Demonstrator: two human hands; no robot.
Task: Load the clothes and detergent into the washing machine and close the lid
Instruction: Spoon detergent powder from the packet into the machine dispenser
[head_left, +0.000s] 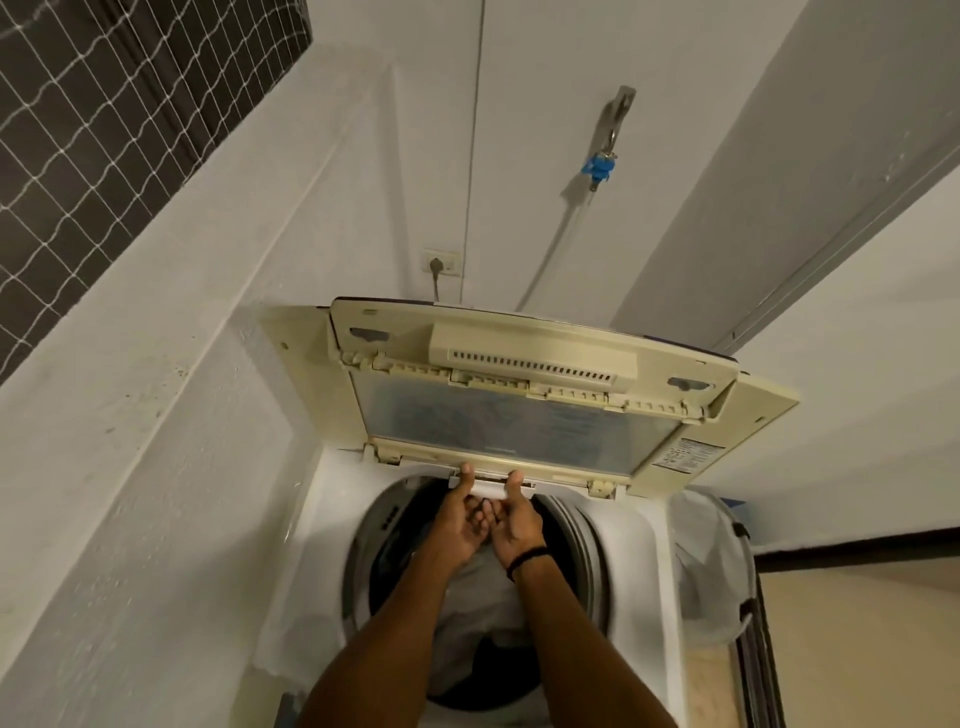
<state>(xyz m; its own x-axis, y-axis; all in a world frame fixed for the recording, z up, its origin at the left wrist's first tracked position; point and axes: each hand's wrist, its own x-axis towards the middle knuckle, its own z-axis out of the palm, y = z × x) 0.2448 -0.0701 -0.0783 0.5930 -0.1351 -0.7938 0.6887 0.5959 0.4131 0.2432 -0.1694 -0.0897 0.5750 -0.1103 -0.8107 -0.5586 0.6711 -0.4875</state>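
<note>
While the lid (519, 415) is up and folded along its middle, tilted out over the tub, its front edge is gripped by both hands. The left hand (460, 525) and right hand (517, 519) are set side by side at the small white handle (491, 488), thumbs pressed on top and fingers curled underneath, so both are closed around that lip. A dark band (527, 560) is worn on the right wrist.

Under the arms the drum (582, 535) of the washer (639, 545) is left open, and grey clothes (478, 597) are piled inside it, pretty much filling the middle, with a darker bit seen at the near side.

Just right of the washer a white mesh hamper (711, 566) is parked, touching the cabinet or just beside it, can't be told which.

On the wall behind, a tap (615, 122) with a blue fitting (597, 169) is mounted, and a pale hose (550, 249) is run down from it behind the lid. A socket (441, 261) with a plug in it is seen left of that hose. Up in the left corner a dark window is covered by white netting (93, 130).
</note>
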